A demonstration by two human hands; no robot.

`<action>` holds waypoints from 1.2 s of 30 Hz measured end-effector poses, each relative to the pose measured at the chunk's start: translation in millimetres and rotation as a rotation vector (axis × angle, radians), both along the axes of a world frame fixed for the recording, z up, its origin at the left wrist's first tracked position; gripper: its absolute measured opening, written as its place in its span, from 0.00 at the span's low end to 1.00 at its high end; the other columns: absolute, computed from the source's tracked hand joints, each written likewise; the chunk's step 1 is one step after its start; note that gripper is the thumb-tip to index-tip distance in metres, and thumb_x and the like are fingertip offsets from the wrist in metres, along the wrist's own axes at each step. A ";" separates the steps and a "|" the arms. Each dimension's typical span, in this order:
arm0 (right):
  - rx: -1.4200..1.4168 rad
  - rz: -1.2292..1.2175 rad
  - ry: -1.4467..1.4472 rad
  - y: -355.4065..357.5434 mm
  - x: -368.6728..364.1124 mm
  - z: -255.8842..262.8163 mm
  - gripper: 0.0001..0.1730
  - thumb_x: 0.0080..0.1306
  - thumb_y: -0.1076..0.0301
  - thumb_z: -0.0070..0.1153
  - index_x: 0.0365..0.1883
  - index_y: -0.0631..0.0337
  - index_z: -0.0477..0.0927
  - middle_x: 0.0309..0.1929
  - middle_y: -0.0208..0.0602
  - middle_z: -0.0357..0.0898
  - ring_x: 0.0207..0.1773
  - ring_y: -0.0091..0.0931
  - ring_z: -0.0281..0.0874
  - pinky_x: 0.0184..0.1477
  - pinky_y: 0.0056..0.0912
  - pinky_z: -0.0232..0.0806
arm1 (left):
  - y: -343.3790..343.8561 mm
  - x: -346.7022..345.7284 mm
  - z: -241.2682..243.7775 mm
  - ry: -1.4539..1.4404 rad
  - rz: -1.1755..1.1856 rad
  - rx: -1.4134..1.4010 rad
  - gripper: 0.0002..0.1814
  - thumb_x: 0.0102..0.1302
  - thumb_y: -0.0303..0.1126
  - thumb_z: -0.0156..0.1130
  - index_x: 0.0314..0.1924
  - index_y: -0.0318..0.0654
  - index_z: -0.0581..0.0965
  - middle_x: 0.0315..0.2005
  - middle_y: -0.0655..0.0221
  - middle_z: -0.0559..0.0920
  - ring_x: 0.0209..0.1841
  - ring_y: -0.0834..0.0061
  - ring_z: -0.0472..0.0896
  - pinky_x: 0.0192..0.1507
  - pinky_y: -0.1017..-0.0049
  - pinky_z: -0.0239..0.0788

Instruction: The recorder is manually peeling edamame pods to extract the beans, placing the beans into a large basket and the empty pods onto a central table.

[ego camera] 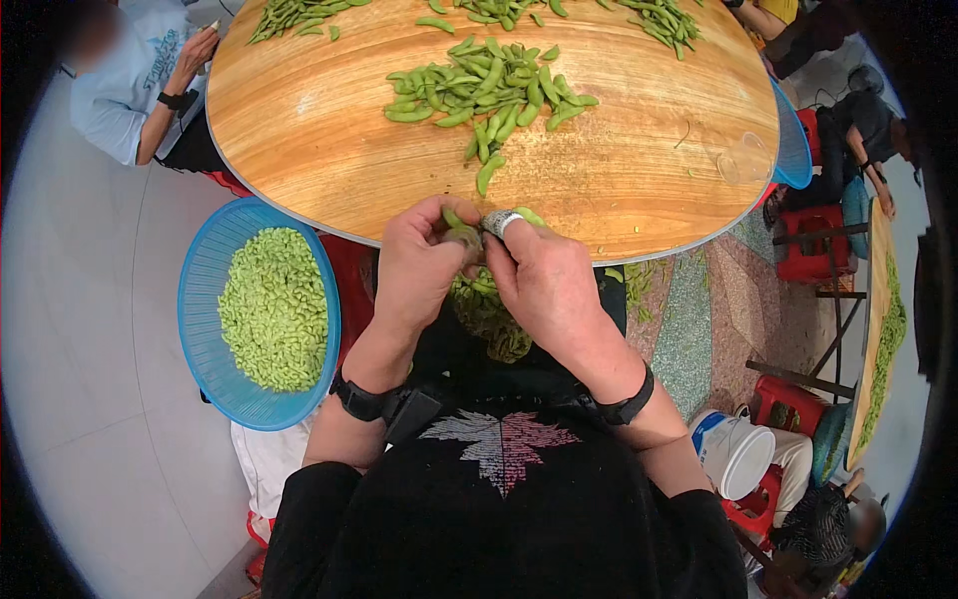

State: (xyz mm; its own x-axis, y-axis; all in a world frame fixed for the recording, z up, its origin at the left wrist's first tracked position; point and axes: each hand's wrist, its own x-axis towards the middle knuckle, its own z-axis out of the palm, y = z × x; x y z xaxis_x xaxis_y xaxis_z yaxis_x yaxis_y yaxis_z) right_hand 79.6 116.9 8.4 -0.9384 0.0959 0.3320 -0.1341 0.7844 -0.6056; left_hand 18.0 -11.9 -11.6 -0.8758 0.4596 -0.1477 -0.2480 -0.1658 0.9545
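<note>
Over the near edge of the round wooden table (314, 172), my left hand (419, 262) grips a green soybean pod (453, 219) between thumb and fingers. My right hand (550, 273) meets it from the other side, thumb and forefinger pinching at the pod's end. A grey and white finger cover (500, 220) wraps one of its digits. Another green pod (530, 216) shows just beyond my right hand, partly hidden. On the tabletop ahead lies a loose pile of soybean pods (486, 82). Below my hands, pods and brownish husks (498, 329) are heaped at my lap.
A blue plastic basket (196, 322) of shelled green beans (277, 314) stands at my left. More pod piles (662, 22) lie across the table, with a clear plastic cup (741, 161) at right. A white bucket (737, 457) and red stools (812, 239) are rightward. Other people sit around.
</note>
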 end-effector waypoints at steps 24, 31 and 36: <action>-0.538 0.227 -0.293 53.5 -46.0 -17.3 0.09 0.66 0.66 0.50 0.35 0.63 0.75 0.16 0.29 0.69 0.14 0.21 0.63 0.17 0.24 0.57 | -10.8 -11.9 11.1 -0.039 -0.136 0.118 0.26 0.59 0.28 0.63 0.58 0.34 0.69 0.34 0.78 0.73 0.36 0.89 0.70 0.31 0.85 0.62; -1.484 0.328 -0.650 36.0 -14.7 6.9 0.09 0.70 0.65 0.46 0.33 0.60 0.72 0.18 0.19 0.60 0.19 0.11 0.52 0.18 0.14 0.43 | 2.3 -12.4 -6.1 -0.279 -0.202 0.489 0.18 0.59 0.25 0.63 0.50 0.36 0.74 0.36 0.73 0.78 0.38 0.85 0.76 0.37 0.86 0.68; -1.153 0.315 -0.444 26.7 -3.8 11.8 0.13 0.73 0.64 0.40 0.28 0.59 0.67 0.18 0.20 0.60 0.19 0.13 0.52 0.21 0.17 0.48 | 8.6 -11.4 -5.3 -0.168 -0.049 0.536 0.09 0.60 0.29 0.63 0.39 0.38 0.74 0.33 0.75 0.77 0.35 0.83 0.75 0.36 0.84 0.66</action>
